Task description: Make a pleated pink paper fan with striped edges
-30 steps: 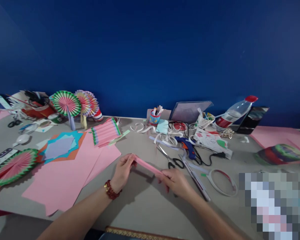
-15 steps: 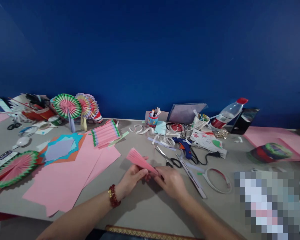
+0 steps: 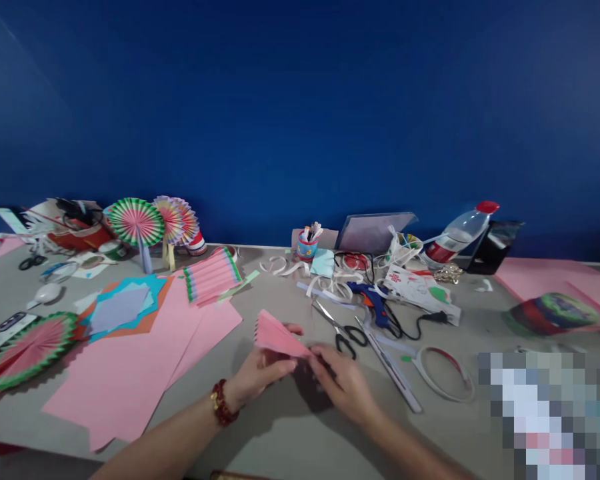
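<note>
A pleated pink paper fan (image 3: 279, 335) is held between both hands above the grey table. My left hand (image 3: 263, 373), with a red beaded bracelet (image 3: 224, 403) on its wrist, grips the wide part, thumb in front and fingers behind. My right hand (image 3: 341, 381) pinches the narrow end. Just beyond my right hand lie black-handled scissors (image 3: 341, 328). To the left is a pleated pink strip with green and lilac edges (image 3: 212, 276), close to large pink paper sheets (image 3: 125, 383).
Finished round fans (image 3: 137, 223) stand at the back left; another fan (image 3: 35, 350) lies at left. A blue glue gun (image 3: 375, 305), a cutter knife (image 3: 390, 365), a tape roll (image 3: 445, 375) and a tilted bottle (image 3: 463, 233) are on the right. Behind is a blue wall (image 3: 300, 120).
The pink paper fan has spread wider and turned, showing its zigzag edge. My left hand has shifted slightly left and down. The whole view has tilted up a little.
</note>
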{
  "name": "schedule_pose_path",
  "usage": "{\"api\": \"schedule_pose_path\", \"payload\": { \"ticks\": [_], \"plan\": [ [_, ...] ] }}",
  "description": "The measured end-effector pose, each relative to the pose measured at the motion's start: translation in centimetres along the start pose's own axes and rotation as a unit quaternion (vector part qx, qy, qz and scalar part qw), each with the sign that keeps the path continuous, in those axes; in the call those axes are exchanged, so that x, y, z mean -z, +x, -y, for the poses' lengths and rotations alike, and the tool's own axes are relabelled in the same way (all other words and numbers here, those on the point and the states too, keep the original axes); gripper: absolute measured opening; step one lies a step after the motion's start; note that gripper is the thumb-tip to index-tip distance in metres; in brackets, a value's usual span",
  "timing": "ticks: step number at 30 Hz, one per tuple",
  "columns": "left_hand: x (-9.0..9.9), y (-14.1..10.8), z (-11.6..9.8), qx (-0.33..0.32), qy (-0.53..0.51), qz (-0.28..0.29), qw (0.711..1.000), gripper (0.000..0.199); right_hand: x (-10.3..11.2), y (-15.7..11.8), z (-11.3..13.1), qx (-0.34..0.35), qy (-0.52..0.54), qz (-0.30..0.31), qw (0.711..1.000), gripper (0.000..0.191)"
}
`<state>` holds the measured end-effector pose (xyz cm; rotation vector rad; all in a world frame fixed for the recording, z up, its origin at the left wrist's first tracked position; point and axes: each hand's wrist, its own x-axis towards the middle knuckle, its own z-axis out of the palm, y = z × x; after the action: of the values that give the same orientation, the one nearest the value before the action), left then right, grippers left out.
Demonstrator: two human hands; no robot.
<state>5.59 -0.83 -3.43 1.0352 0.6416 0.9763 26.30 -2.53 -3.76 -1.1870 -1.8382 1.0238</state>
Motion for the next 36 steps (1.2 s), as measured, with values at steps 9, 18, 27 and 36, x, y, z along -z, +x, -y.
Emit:
{"api": "schedule_pose_path", "payload": {
  "ticks": [9, 18, 27, 36],
  "plan": [
    [0.2, 0.1, 0.2, 0.009, 0.056, -0.013, 0.998, 0.046, -2.1, 0.0, -0.9, -0.228, 0.411, 0.169, 0.866, 0.056],
    [-0.3, 0.0, 0.3, -0.003, 0.179, -0.024, 0.984, 0.046, -1.0, -0.4, -0.3, -0.039, 0.022, 0.061, 0.997, 0.031],
    [1.6, 0.8, -5.8, -0.084, 0.580, 0.102, 0.804, 0.048, -0.2, -0.2, 0.2, -0.046, 0.067, 0.068, 0.994, 0.039],
    [20.0, 5.1, -13.4, 0.104, 0.821, -0.133, 0.546, 0.130, -0.1, 0.7, -0.1, -0.081, 0.148, 0.048, 0.985, 0.038]
  ]
}}
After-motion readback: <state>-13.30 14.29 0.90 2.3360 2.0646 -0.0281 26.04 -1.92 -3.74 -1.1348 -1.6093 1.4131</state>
